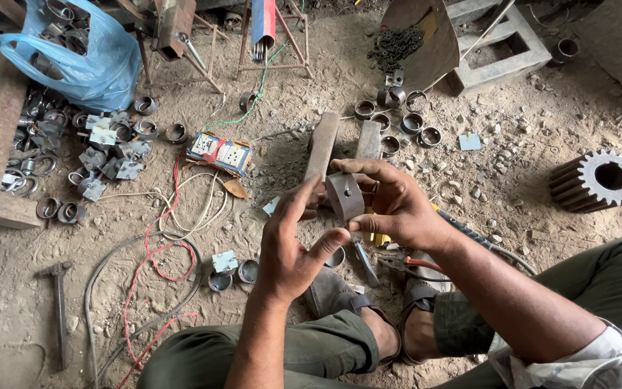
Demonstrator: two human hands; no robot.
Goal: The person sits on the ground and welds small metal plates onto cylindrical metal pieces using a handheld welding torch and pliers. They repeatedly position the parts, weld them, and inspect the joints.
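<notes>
My right hand (397,209) grips a small grey metal plate piece (344,196) with a hole in it, thumb under and fingers over. My left hand (293,248) is beside it with fingers spread, its fingertips touching the piece's left edge. Both hands hover above the dirt floor, over two flat metal bars (322,144) lying side by side. A metal ring (336,257) sits on the ground just below the hands, by my sandalled feet (336,295).
Short metal rings (412,124) lie scattered behind the bars and at the left with small square plates (102,137). An extension socket box (219,153) with red and white cables, a hammer (59,302), a large gear (599,180) and a blue plastic bag (73,57) surround me.
</notes>
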